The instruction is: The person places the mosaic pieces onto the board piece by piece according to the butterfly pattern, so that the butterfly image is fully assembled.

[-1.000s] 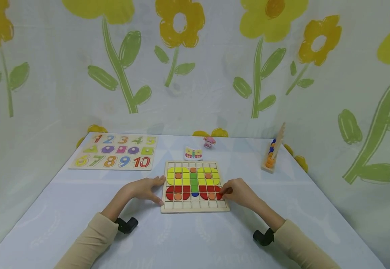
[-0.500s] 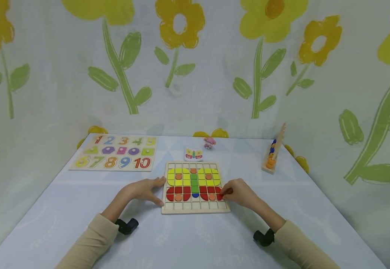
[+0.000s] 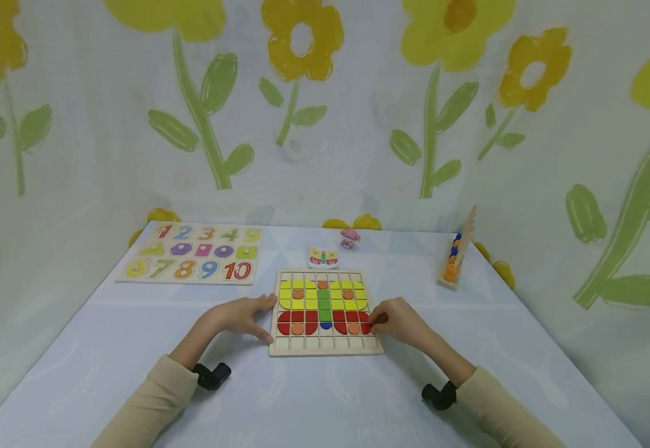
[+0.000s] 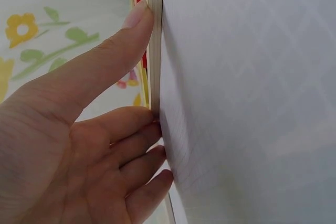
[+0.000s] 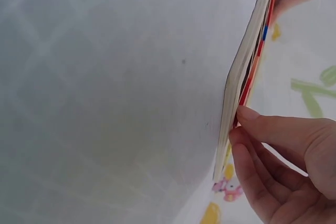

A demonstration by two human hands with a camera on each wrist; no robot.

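A wooden grid board lies on the table, its colored pieces forming a butterfly. Yellow upper wings, red lower wings, a green body, orange discs and a blue half-round piece show. My left hand rests against the board's left edge, thumb and fingers spread apart. In the left wrist view that thumb lies along the board's side. At the right edge, my right hand pinches a red rounded piece at the outer lower wing. The right wrist view has its thumb against the red layer.
Behind the board stands a butterfly picture card, with a pink figurine beyond it. A number-and-shape puzzle lies at the back left. A wooden bead stand with blue and orange beads is at the back right.
Less of a dark reddish patch shows between the right thumb and fingers than before. Both hands have otherwise kept nearly the same places, and the board has stayed put.
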